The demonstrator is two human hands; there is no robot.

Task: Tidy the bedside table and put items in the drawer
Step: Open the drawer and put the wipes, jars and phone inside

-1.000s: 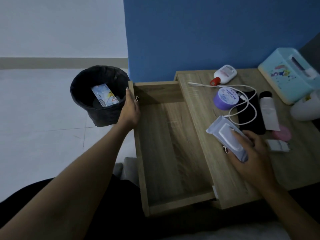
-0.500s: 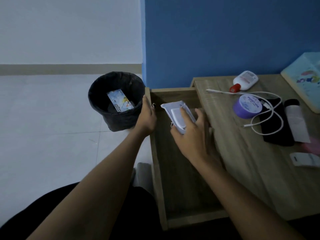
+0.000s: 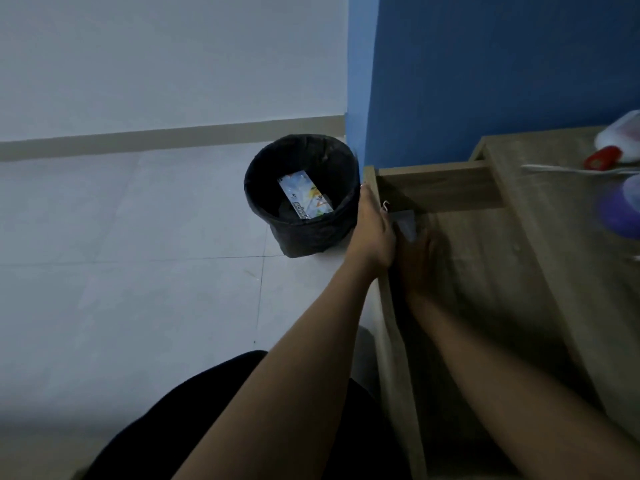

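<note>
The wooden drawer [image 3: 485, 271] of the bedside table [image 3: 571, 254] stands pulled open. My left hand [image 3: 374, 230] holds the top edge of the drawer front [image 3: 391, 341], thumb inside and fingers on the outer side. Blurred by motion, my right hand [image 3: 420, 261] is down inside the drawer by its far left corner. It holds a pale wipes pack [image 3: 406, 223], which shows just past its fingers, low in that corner. The rest of the pack is hidden behind my two hands.
On the table top at the right edge lie a white bottle with a red cap [image 3: 620, 133], a white cable [image 3: 571, 169] and a blurred purple jar [image 3: 623, 209]. A black bin [image 3: 304, 233] holding a wrapper [image 3: 306, 199] stands on the tiled floor left of the drawer.
My right hand has carried the wipes pack from the table top over to the left and down into the drawer's far left corner. My left hand has stayed on the drawer front. The view has swung left.
</note>
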